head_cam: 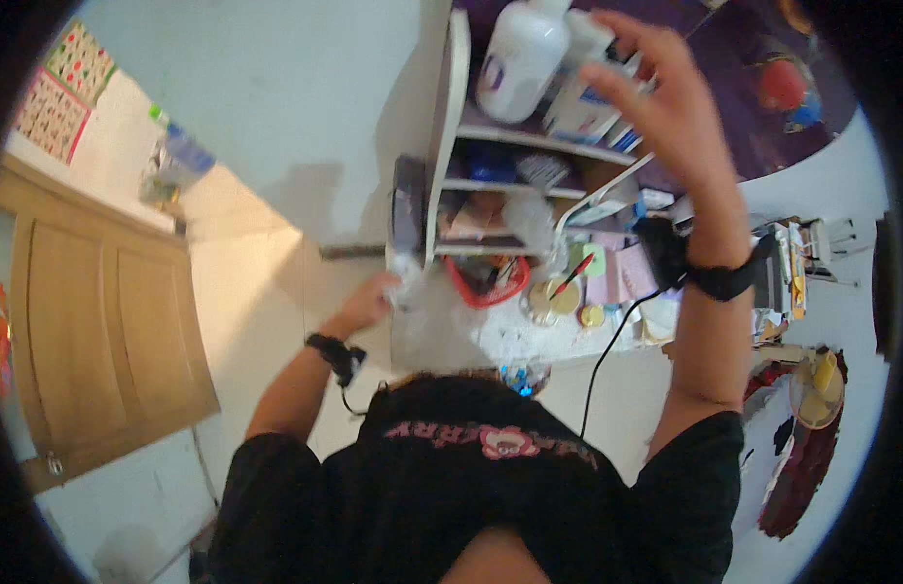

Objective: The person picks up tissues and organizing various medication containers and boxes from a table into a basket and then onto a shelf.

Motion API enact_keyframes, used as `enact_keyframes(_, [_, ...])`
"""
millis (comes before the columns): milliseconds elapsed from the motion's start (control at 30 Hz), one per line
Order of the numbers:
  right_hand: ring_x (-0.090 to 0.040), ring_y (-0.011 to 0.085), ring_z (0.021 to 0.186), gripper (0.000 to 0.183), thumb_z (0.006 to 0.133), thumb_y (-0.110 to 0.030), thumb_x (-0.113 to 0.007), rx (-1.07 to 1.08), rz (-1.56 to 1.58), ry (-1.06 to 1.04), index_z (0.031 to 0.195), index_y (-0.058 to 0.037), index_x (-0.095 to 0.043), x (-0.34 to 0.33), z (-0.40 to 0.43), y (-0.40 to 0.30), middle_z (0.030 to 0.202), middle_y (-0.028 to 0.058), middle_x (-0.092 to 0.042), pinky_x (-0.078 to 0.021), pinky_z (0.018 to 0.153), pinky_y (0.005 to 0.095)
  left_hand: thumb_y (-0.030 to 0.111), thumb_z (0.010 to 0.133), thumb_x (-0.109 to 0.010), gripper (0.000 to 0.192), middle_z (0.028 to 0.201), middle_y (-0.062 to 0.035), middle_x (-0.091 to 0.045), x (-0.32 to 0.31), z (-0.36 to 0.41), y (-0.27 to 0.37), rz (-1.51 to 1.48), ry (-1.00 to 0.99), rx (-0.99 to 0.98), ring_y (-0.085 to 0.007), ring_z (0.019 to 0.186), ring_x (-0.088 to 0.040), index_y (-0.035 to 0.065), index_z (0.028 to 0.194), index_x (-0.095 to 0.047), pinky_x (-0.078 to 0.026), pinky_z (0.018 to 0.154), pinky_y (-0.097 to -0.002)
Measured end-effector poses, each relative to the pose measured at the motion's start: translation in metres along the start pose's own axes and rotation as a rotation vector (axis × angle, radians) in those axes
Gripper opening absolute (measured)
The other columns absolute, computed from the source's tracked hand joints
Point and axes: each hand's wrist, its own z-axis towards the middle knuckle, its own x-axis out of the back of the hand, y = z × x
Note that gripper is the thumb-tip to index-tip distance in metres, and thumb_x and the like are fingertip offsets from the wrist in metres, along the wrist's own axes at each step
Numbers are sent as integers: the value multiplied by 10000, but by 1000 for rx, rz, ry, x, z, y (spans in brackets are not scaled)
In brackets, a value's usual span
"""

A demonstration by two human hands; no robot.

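My right hand [667, 102] is raised over the top shelf of a white desk hutch [444, 139]. Thumb and fingers are spread about a small white container [588, 36]; blur hides whether they touch it. Left of that container stands a large white bottle [520, 66]. Below the hand sits a white and blue box [579, 109]. Low at the desk's left edge, my left hand [367, 301] has its fingers closed at a blurred whitish object [405, 281], which it seems to grip. Black bands circle both wrists.
A red plastic basket [488, 296] of small items sits on the white desk [437, 336]. Beside it are a red pen [574, 274], round yellowish containers [566, 298] and pink paper [630, 274]. A black cable [604, 350] hangs from my right wrist. At left is a wooden door [108, 314].
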Motion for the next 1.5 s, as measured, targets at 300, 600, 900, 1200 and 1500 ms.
enact_keyframes(300, [-513,213,933,493,790,-159,-679,-178,-130,-134,1212,-3,-476,0,22,-38,1014,115,-473,-440,797,335,-77,773,-500,449,969,-40,-568,169,-94,136,-75,421,360,-102,817,-527,62,1200,-522,-455,710,-241])
enact_keyframes(600, [-529,339,979,649,710,-393,-696,52,-60,-226,1231,-61,-494,6,33,19,1068,217,-502,-437,829,367,-75,781,-483,347,1065,-53,-529,196,-49,288,244,568,-28,-142,923,-517,50,1091,-579,-432,766,-255])
enact_keyframes(900, [-522,335,989,625,717,-365,-690,8,-27,-300,1236,-78,-490,40,24,-7,1081,179,-509,-434,841,370,49,842,-445,378,1243,-51,-476,325,-25,422,792,465,-116,-154,1168,-417,33,1217,-492,-315,986,-277])
enact_keyframes(1200, [-527,336,997,660,696,-447,-684,-137,-142,-198,1210,-71,-510,6,35,-1,1062,180,-526,-438,837,385,-45,782,-464,405,1015,-94,-521,215,185,314,638,255,-640,-217,922,-528,107,1146,-554,-453,778,-321])
enact_keyframes(1500, [-581,310,889,537,723,-449,-653,-309,-123,-207,1122,-98,-569,-5,49,-25,924,150,-596,-468,756,365,-31,785,-465,364,1024,-140,-510,172,178,298,612,347,-569,-309,903,-553,83,1117,-562,-462,771,-366])
